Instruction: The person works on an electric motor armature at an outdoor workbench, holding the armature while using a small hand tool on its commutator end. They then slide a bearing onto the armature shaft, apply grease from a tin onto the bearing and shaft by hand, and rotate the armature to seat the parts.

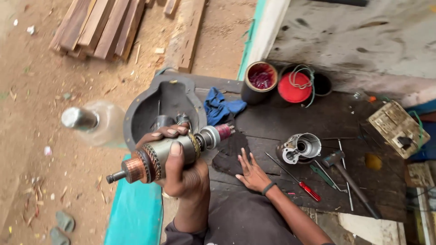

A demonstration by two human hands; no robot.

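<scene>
My left hand (184,174) is raised toward the camera and grips a motor armature (156,161) around its grey core. The copper commutator and a short shaft stick out to the left, and a reddish end points right. My right hand (252,174), with a black band on the wrist, lies flat with fingers spread on the dark wooden workbench (281,118), beside a black cloth patch (229,154). It holds nothing.
On the bench lie a silver motor housing (299,147), a red-handled screwdriver (302,185), a hammer (347,174), a blue rag (220,109), a dark metal cover (156,102), a can of red wire (260,79), a red lid (295,87) and a cream box (397,127). A clear bottle (95,122) and wooden planks (100,25) are on the dirt ground.
</scene>
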